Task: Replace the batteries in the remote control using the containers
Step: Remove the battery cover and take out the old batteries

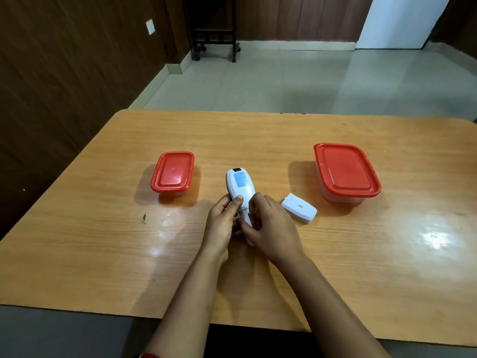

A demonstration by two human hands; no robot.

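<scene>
Both our forearms reach in over the near edge of the bench (103, 254). Our left hand (223, 223) is wrapped around the white remote (241, 188), back side up, thumb on its casing, holding it at the middle of the bench. Our right hand (271, 228) is curled over the remote's lower end, fingers at the battery bay; can't tell what they're pinching. Battery cover (299, 208) lies just right of the hands. Small red-lidded container (173, 173) sits left, bigger one (347, 171) right, both closed.
</scene>
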